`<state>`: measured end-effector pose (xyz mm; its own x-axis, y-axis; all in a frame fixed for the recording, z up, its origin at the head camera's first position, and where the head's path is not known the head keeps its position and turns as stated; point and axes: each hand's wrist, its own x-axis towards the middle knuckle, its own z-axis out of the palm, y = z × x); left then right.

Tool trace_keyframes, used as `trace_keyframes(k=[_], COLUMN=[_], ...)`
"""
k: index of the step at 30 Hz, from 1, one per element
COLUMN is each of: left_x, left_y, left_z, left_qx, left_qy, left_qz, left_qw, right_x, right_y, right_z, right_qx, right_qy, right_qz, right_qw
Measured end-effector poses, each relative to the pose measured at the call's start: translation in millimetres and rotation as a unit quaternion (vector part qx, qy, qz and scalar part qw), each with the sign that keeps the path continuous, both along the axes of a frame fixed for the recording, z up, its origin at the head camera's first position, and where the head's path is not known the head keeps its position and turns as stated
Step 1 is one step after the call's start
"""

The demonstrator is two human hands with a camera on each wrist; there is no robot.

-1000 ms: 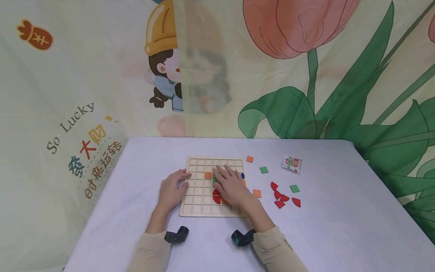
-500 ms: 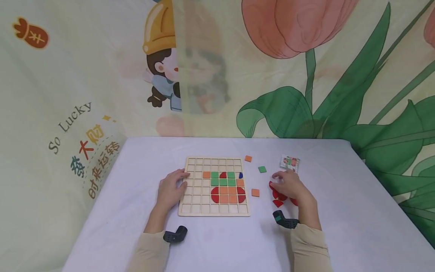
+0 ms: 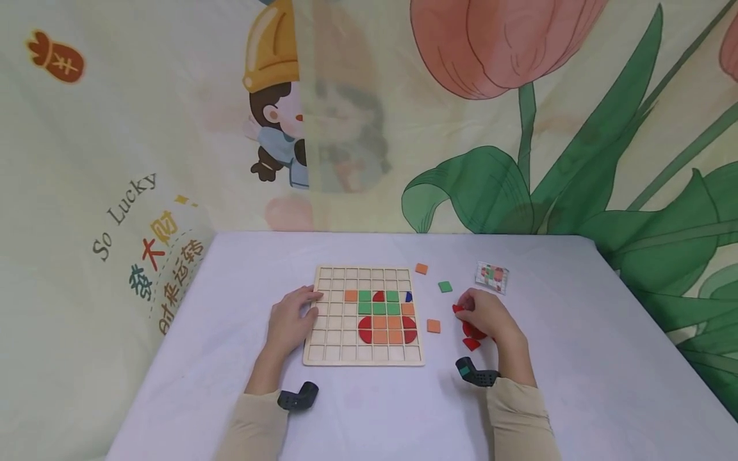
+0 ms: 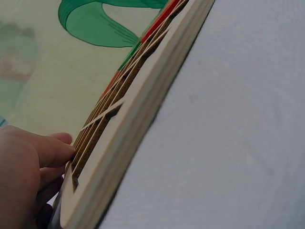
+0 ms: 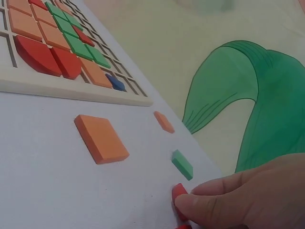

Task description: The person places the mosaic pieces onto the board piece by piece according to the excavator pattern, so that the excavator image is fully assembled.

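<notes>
A wooden grid board (image 3: 333, 337) lies on the table, with orange and green squares, red quarter-circles and a small blue piece in its cells. My left hand (image 3: 292, 325) rests at the board's left edge, fingers and thumb touching the rim. Off to the right, my right hand (image 3: 490, 317) pinches a red quarter-circle piece (image 5: 179, 195) between thumb and fingers. Under and beside that hand are more red quarter-circle pieces (image 3: 471, 344), partly hidden by it.
Between board and right hand lie an orange square (image 3: 434, 326), another orange tile (image 3: 422, 269) and a green square (image 3: 445, 287). Farther back sits a small picture packet (image 3: 492, 276). A printed cloth (image 3: 357, 211) hangs behind the white table.
My right hand has left the board and gone right to the red pieces, where it now pinches one and shifts it slightly leftward. The left hand has stayed at the board's edge.
</notes>
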<state>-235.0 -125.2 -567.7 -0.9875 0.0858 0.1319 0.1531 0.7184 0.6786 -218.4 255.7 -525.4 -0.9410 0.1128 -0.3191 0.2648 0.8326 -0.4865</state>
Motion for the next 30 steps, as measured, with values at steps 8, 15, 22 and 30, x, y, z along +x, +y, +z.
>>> trace_keyframes(k=[8,15,22,30], left_x=[1.3,1.0,0.2,0.9], left_y=[-1.0,-0.5,-0.8,-0.1], left_z=[4.3,3.3,3.3,2.3], left_qx=[0.008,0.004,0.004,0.008], left_qy=[-0.007,-0.004,0.0,-0.004], left_qz=[-0.004,-0.005,-0.005,-0.001], left_qw=[0.9999,1.0,1.0,1.0], right_x=[-6.7,-7.6,-8.3,-7.7], right_y=[-15.8,-34.9,-53.2,-77.9], right_z=[-0.4,-9.1,-6.6,0.3], right_qx=[0.032,0.086,0.076,-0.008], right_qy=[0.024,0.071,0.097,0.16], right_qz=[0.01,-0.013,-0.039,-0.059], right_qw=[0.999,0.994,0.992,0.985])
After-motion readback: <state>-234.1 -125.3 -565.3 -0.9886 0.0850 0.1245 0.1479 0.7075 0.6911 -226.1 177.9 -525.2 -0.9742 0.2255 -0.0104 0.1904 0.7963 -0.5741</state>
